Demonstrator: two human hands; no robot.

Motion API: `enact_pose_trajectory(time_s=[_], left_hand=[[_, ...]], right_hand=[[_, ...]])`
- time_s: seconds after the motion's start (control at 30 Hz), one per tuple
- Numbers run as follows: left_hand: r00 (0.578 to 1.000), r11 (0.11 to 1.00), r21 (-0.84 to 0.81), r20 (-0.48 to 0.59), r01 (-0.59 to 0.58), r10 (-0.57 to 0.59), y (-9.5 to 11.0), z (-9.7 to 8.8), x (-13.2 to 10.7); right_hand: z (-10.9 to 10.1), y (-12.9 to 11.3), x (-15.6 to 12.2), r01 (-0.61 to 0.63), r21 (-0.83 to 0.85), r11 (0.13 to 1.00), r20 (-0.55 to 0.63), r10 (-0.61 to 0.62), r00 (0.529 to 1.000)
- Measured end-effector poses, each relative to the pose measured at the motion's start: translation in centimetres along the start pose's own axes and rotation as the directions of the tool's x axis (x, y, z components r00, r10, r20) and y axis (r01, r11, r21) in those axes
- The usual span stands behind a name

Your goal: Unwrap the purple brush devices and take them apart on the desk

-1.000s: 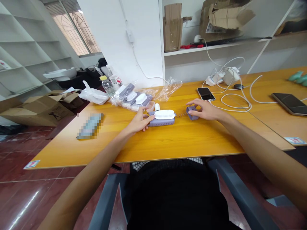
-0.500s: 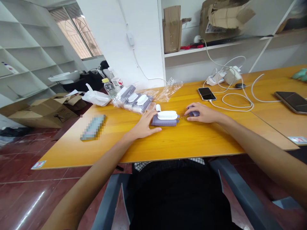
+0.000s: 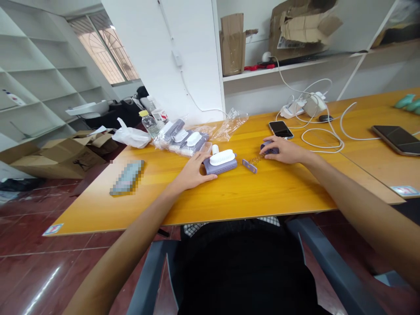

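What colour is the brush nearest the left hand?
White; the brush shows best in the head view.

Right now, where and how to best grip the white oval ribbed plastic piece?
Likely best: pinch the white oval piece across its long edges, near the right end, from above. It lies lengthwise atop the purple perforated plastic block, and the left hand crowds its left end.

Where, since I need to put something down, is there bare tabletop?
Bare wood lies between the blurred-out item and left forearm, and from the purple holder to the front edge of the table. Crowded: behind the left hand (bagged parts), beside the right hand (springs, purple plate), and at back right (phone, chargers).
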State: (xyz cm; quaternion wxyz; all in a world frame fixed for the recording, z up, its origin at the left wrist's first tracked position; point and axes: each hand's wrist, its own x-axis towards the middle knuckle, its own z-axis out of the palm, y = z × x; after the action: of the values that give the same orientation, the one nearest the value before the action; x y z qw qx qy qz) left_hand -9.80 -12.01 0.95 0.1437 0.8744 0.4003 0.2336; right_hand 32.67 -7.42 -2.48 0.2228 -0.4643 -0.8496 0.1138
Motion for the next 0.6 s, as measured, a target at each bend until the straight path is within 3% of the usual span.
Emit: enact_pose_trajectory(time_s=[0.17, 0.3, 0.47, 0.6], left_hand=[[1.000, 1.000, -0.007, -0.002, 0.017, -0.017, -0.8, 0.4, 0.0], [1.000, 1.000, -0.005, 0.006, 0.012, -0.012, -1.2, 0.5, 0.0], [1.000, 0.999, -0.026, 0.005, 0.023, -0.023, -0.9, 0.7, 0.0], [1.000, 0.988, -0.153, -0.005, -0.010, 0.010, -1.0, 0.5, 0.1]], right_hand=[[0.6, -2.8, 0.1, 0.099, 0.144, 0.985, 0.025, -0.104, 0.994], [1.2, -5.4, 0.3, 0.133, 0.192, 0.972, -0.028, -0.130, 0.991], [1.8, -6.4, 0.3, 0.062, 0.276, 0.959, -0.067, -0.045, 0.997], [2.1, -6.3, 0.2, 0.021, 0.407, 0.913, -0.003, -0.021, 1.000]])
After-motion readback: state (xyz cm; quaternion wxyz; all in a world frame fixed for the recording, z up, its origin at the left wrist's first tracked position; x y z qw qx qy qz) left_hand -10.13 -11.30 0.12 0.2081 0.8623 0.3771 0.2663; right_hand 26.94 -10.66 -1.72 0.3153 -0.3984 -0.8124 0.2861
